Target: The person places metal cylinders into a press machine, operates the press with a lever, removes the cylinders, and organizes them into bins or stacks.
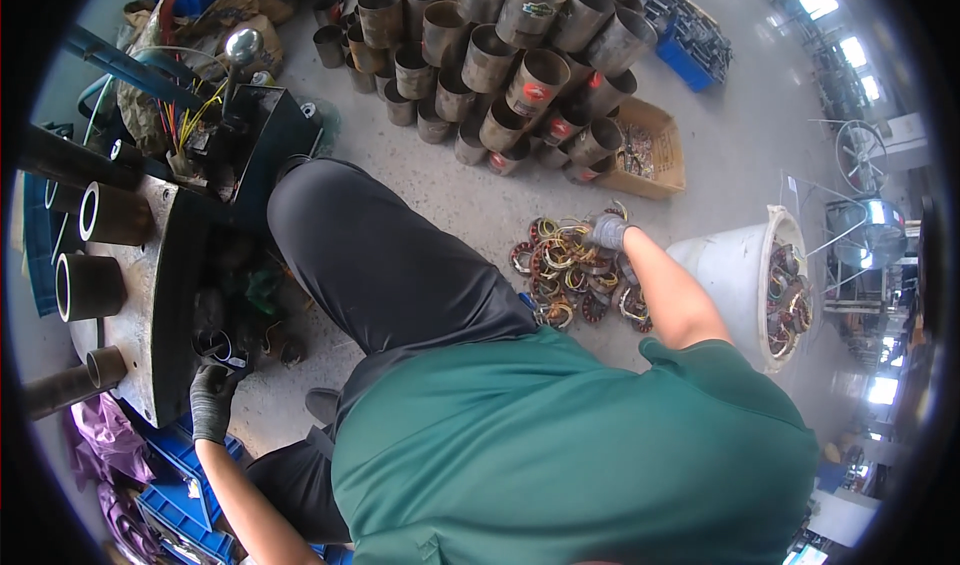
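My right hand, in a grey knit glove, reaches out to a heap of wound motor stators on the floor. Its curled fingers touch the yellowish lead wires on top, and what lies between them is hidden. My left hand, gloved too, is low at the left beside a dark machine. Its fingers are closed at the rim of a shiny metal ring; shadow hides just what they grip. The machine's thick metal plate carries short steel tubes close to that hand.
Stacked metal cylinders stand at the far side beside a cardboard box. A white bin with more stators leans at the right. Blue crates and purple bags lie at lower left. A ball-topped lever rises at upper left.
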Demonstrator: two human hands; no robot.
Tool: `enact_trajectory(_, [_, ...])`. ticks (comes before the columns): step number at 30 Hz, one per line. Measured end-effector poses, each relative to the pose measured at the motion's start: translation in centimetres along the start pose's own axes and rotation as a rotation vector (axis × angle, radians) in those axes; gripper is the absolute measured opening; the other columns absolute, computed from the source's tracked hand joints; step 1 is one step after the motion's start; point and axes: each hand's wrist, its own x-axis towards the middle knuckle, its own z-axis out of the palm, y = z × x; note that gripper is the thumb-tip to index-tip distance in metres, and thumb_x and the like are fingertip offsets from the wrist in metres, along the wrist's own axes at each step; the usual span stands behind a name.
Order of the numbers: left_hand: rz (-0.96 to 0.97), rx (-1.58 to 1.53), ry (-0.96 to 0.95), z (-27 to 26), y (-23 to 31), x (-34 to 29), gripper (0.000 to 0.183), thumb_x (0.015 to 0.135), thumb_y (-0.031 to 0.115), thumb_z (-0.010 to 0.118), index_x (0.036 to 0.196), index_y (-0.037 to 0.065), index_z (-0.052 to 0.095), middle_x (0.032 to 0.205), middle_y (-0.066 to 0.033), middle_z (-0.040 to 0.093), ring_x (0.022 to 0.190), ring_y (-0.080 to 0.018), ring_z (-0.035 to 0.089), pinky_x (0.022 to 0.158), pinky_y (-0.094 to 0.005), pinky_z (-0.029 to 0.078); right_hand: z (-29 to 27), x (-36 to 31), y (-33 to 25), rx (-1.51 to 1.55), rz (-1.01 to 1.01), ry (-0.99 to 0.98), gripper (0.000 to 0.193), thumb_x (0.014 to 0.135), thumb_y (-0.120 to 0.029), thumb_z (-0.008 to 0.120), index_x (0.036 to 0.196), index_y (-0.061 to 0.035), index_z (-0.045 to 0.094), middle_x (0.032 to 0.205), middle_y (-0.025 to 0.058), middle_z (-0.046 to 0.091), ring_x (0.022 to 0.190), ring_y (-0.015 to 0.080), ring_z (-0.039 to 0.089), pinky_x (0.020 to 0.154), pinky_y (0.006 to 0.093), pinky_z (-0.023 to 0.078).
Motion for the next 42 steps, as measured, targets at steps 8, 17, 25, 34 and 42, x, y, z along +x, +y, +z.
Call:
enact_trajectory(8, [-0.004,0.133,0.070,0.1,0.7,-0.5,0.007,0.091,0.002,0.072,0.094,-0.003,0.068,0.091,-0.0160,0.067,0.080,-0.0286,0.065,0.077,-0.0366,0.053,0.9,-1.6,-8.6,-0.199,-0.264,-0.254,0.060,0.084,-0.052,0.068,0.115,-0.0011,0.077,0.115,0.0227,0.075,0.108,0.0355,0.072,0.098,0.0455,0.055])
enact_trajectory(17, [-0.007,0.243,0.080,1.2,-2.3,-0.2,0.009,0.086,0.001,0.072,0.094,-0.003,0.070,0.093,-0.0160,0.069,0.082,-0.0277,0.069,0.079,-0.0357,0.055,10.1,-6.3,-14.0,-0.525,-0.365,-0.246,0.035,0.081,-0.036,0.080,0.106,-0.0131,0.083,0.109,0.0126,0.080,0.103,0.0317,0.077,0.084,0.0426,0.061])
enact_trajectory(25, [-0.061,0.126,0.121,1.3,-1.9,-0.2,0.017,0.085,0.005,0.078,0.096,-0.003,0.069,0.091,-0.0146,0.065,0.078,-0.0254,0.064,0.075,-0.0369,0.054,10.6,-4.0,-12.1,-0.373,-0.280,-0.144,0.035,0.087,-0.014,0.072,0.122,-0.0115,0.077,0.119,0.0159,0.078,0.112,0.0351,0.075,0.090,0.0460,0.060])
enact_trajectory(34, [-0.013,0.084,0.214,-0.4,0.5,-0.7,0.013,0.085,-0.002,0.074,0.098,-0.001,0.068,0.094,-0.0160,0.065,0.086,-0.0309,0.066,0.081,-0.0380,0.054,8.1,-1.1,-12.3,-0.261,-0.545,-0.189,0.028,0.090,-0.023,0.064,0.109,-0.0080,0.078,0.107,0.0220,0.076,0.102,0.0407,0.074,0.087,0.0486,0.058])
enact_trajectory(42, [-0.121,-0.241,0.534,-5.6,-5.7,-4.9,0.016,0.107,0.013,0.061,0.112,0.001,0.072,0.104,-0.0071,0.072,0.098,-0.0172,0.064,0.094,-0.0316,0.052,-0.5,6.3,-7.5,0.205,0.045,0.401,0.042,0.090,-0.035,0.066,0.123,-0.0081,0.071,0.128,0.0249,0.069,0.117,0.0418,0.067,0.101,0.0491,0.053])
